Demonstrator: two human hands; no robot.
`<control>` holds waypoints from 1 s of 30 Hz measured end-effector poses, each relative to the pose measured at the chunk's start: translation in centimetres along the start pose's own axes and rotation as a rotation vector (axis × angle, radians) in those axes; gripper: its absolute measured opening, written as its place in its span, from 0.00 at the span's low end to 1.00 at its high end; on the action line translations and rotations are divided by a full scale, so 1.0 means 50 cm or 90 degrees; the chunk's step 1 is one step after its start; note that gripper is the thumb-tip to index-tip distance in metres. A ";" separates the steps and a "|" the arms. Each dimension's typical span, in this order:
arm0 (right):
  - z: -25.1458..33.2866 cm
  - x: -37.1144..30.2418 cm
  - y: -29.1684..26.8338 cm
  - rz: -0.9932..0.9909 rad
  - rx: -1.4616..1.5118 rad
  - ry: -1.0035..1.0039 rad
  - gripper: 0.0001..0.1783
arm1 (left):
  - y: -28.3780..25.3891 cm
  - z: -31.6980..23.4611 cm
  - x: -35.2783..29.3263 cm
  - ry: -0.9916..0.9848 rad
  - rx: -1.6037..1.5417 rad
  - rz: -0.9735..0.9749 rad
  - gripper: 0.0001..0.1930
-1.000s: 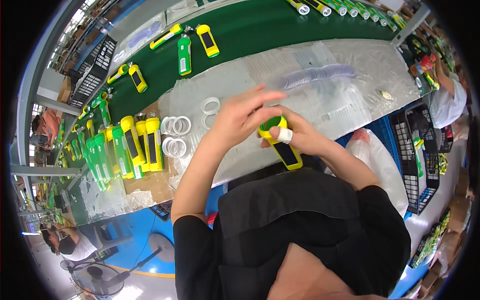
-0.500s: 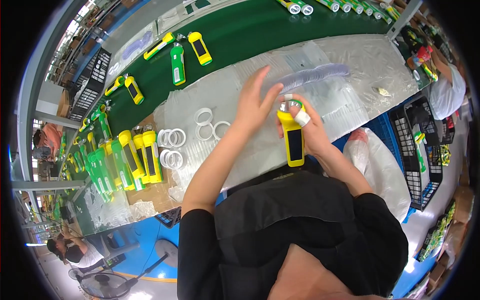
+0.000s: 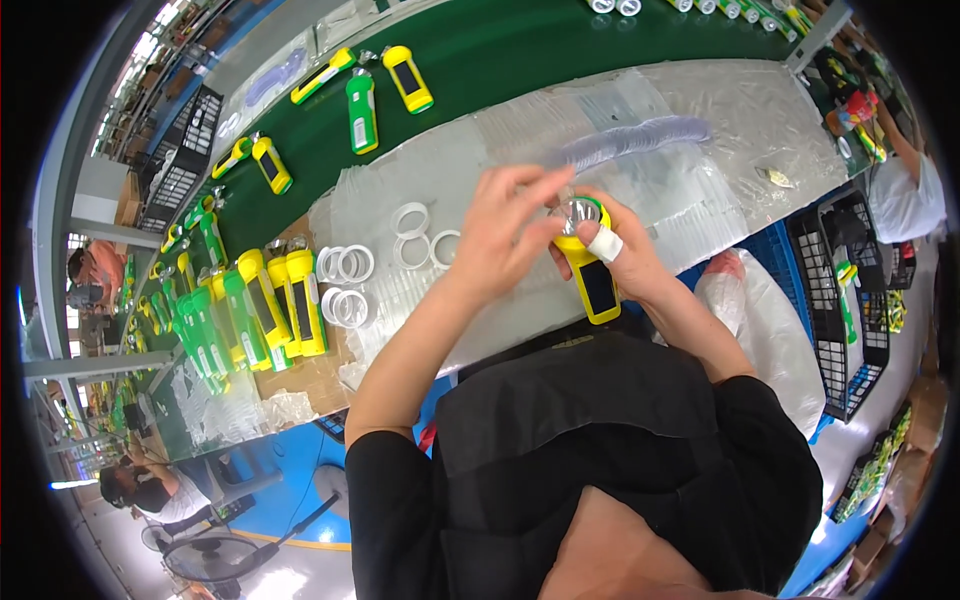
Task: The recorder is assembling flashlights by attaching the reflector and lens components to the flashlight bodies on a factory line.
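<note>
My right hand (image 3: 632,250), with white tape round the thumb, grips a yellow flashlight (image 3: 600,292) with a dark panel along its body. The flashlight's shiny reflector head (image 3: 581,214) faces up and away from me. At that head, my left hand (image 3: 503,232) has its thumb and fingers closed on what looks like a thin clear disc (image 3: 561,203), partly hidden by the fingertips. A long row of clear discs (image 3: 640,140) lies just beyond both hands on the plastic-covered table (image 3: 480,330). To the left of my left forearm are several white rings (image 3: 410,220).
Several yellow and green flashlights (image 3: 265,305) stand close together at the table's left end. More lie on the green conveyor belt (image 3: 480,65) beyond. At my right are a white plastic bag (image 3: 770,330) and a black crate (image 3: 845,350). Other people work at both sides.
My left hand, spread and apart before, has come down to the flashlight's head and its fingers have closed in. The flashlight has tilted a little and shifted slightly right.
</note>
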State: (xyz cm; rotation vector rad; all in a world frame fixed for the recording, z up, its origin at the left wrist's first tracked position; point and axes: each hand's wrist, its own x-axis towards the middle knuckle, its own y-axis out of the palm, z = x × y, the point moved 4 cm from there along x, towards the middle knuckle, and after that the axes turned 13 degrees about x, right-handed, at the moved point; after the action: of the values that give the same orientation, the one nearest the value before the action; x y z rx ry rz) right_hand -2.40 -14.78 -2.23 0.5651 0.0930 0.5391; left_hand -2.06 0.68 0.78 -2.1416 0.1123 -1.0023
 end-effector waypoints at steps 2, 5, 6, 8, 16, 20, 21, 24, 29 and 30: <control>-0.012 0.001 0.022 0.052 -0.008 0.013 0.35 | -0.017 -0.010 -0.033 -0.005 0.001 -0.020 0.18; -0.026 0.013 0.044 0.081 -0.017 0.051 0.34 | -0.035 -0.021 -0.067 -0.007 0.041 -0.047 0.19; -0.029 0.015 0.052 0.084 -0.014 0.055 0.34 | -0.037 -0.020 -0.078 -0.009 0.031 -0.069 0.19; -0.040 0.019 0.066 0.106 0.017 0.106 0.21 | -0.034 -0.018 -0.094 -0.015 0.023 -0.090 0.19; -0.070 0.039 0.083 0.109 0.060 0.097 0.19 | -0.041 0.008 -0.086 0.034 -0.043 -0.129 0.16; -0.030 0.090 0.072 0.105 -0.022 -0.004 0.25 | -0.102 0.021 -0.079 -0.134 0.013 -0.140 0.17; -0.011 0.106 0.068 0.103 -0.068 -0.084 0.30 | -0.125 0.035 -0.089 -0.129 0.012 -0.140 0.17; -0.007 0.138 0.058 0.087 -0.090 -0.148 0.28 | -0.114 0.084 -0.149 -0.124 0.357 0.148 0.20; -0.040 0.155 0.041 0.103 -0.110 -0.174 0.22 | -0.103 0.082 -0.166 -0.054 0.341 0.071 0.11; -0.041 0.158 0.043 0.096 -0.103 -0.169 0.20 | -0.100 0.076 -0.150 -0.049 0.341 0.072 0.11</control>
State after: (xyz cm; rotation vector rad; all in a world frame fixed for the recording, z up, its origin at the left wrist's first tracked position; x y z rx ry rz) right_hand 2.90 -8.24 -2.32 0.4838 -0.2455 0.6074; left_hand -5.72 9.27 -2.11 -1.6604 -0.0663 -0.7761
